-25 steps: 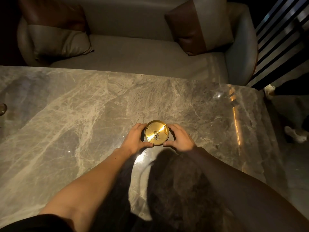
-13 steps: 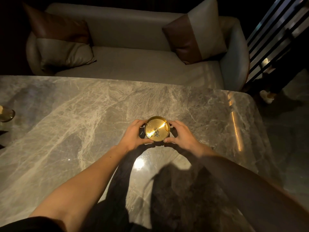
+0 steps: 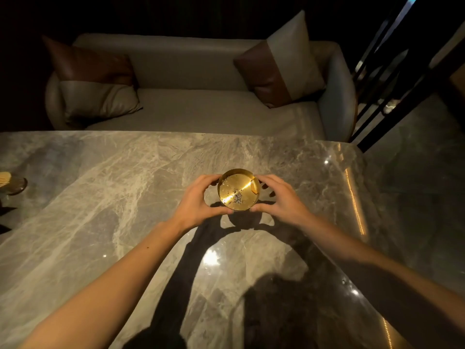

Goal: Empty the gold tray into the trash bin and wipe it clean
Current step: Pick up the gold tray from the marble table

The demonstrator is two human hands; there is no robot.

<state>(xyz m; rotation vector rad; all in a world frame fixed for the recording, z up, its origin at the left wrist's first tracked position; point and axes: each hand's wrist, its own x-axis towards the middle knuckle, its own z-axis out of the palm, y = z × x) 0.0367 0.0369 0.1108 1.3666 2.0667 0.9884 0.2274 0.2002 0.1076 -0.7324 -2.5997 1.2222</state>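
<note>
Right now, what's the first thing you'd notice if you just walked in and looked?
The shiny gold tray, glowing at the middle of the dark marble table, with grey crumbs inside. The left hand and right hand cup its sides. Behind the table stands a pale sofa with a two-tone cushion at each end.

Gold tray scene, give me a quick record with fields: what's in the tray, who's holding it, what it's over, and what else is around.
tray: round gold tray, held level between both hands
contents: grey ash or crumbs near the middle, a small tan piece by the right rim
left hand: left hand cupping the tray's left side
right hand: right hand cupping its right side
surface below: grey marble table; the tray's shadow suggests it is lifted
background: beige sofa with two cushions
trash bin: not in view
</note>
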